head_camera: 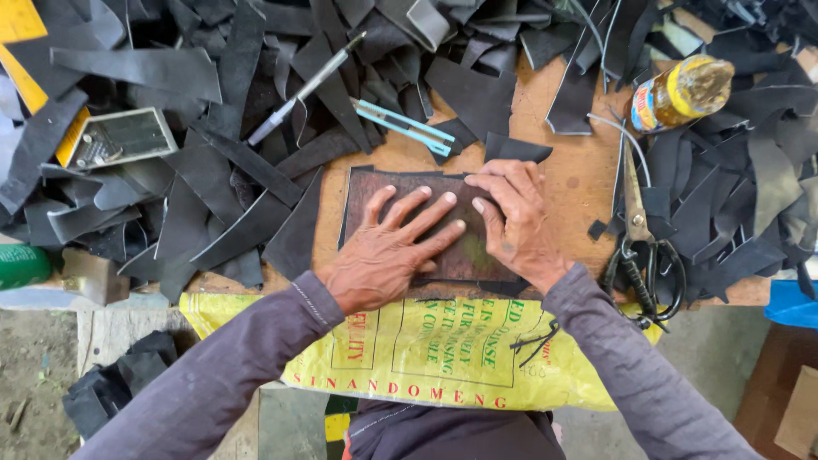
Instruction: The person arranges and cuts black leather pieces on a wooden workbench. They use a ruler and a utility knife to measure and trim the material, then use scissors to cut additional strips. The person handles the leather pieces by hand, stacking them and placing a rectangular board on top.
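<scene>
A dark, worn rectangular template [375,192] lies on a sheet of black leather on the wooden bench [575,183]. My left hand [388,251] presses flat on it with fingers spread. Beside it, my right hand [515,221] rests on the template's right side, fingers together and pointing left. Neither hand holds a tool.
Heaps of black leather offcuts [213,179] surround the template. A teal utility knife [405,123] and a grey blade tool [302,89] lie behind it. Black scissors [639,255] and a lying jar with a yellow lid [682,94] sit right. A yellow printed sack [434,349] hangs over the front edge.
</scene>
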